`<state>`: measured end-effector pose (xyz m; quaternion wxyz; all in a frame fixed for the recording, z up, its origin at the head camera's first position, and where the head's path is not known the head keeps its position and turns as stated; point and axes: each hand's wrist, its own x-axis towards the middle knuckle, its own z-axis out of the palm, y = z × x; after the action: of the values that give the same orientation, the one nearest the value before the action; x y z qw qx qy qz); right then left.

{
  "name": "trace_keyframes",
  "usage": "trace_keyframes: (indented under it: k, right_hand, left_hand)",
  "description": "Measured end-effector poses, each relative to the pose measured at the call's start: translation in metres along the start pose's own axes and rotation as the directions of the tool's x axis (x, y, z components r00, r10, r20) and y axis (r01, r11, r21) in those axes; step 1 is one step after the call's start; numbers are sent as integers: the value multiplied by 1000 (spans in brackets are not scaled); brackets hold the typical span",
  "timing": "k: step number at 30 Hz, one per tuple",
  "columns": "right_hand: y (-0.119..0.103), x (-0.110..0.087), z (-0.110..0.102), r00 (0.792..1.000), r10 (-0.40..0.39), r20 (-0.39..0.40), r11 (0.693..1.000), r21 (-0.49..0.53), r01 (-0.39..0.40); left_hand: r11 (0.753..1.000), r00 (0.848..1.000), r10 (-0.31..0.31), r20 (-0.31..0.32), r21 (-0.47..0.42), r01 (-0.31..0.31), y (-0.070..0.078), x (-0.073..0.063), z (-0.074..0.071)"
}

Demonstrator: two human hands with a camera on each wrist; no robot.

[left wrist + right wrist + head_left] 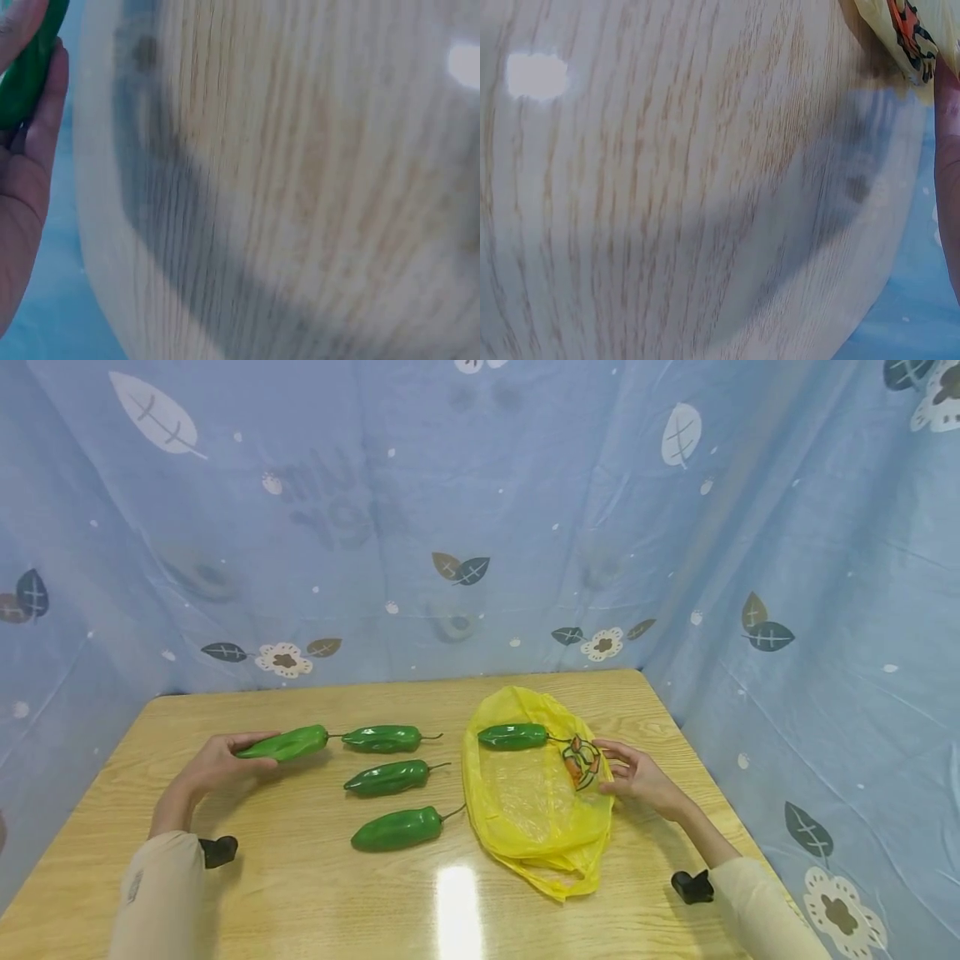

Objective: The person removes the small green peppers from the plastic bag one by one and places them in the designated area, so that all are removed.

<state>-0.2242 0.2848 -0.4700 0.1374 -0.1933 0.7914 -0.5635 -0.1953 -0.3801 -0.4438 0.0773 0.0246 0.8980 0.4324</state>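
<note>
My left hand grips a long green pepper at its blunt end, over the left part of the table, stem pointing right. The left wrist view catches part of this pepper between thumb and fingers. A yellow plastic bag lies spread on the table, with one green pepper at its upper part. My right hand holds the bag's right edge between thumb and fingers, beside an orange and green print. In the right wrist view, a finger meets the printed bag.
Between left hand and bag, three green peppers lie in a column: an upper one, a middle one and a lower one. A blue patterned curtain surrounds the wooden table at the back and sides.
</note>
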Motion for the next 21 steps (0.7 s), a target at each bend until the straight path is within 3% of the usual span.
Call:
trace_keyframes:
  k: [3,12,17,21]
  right_hand:
    - [0,0,1,1000,1,-2,1000,4,-1]
    - [2,-1,-2,1000,-7,-2,1000,-3,7]
    - [3,0,-1,1000,-17,-7,1000,3,17]
    - [5,-1,1,1000,-5,-11,1000,4,6]
  left_hand:
    - [1000,1000,-2,9,12,2,-4,3,-2]
    - [984,999,-14,47,177,6,-20,9,0]
    - [988,999,12,41,153,-18,-22,13,0]
    - [981,998,37,41,191,-44,-23,16,-2]
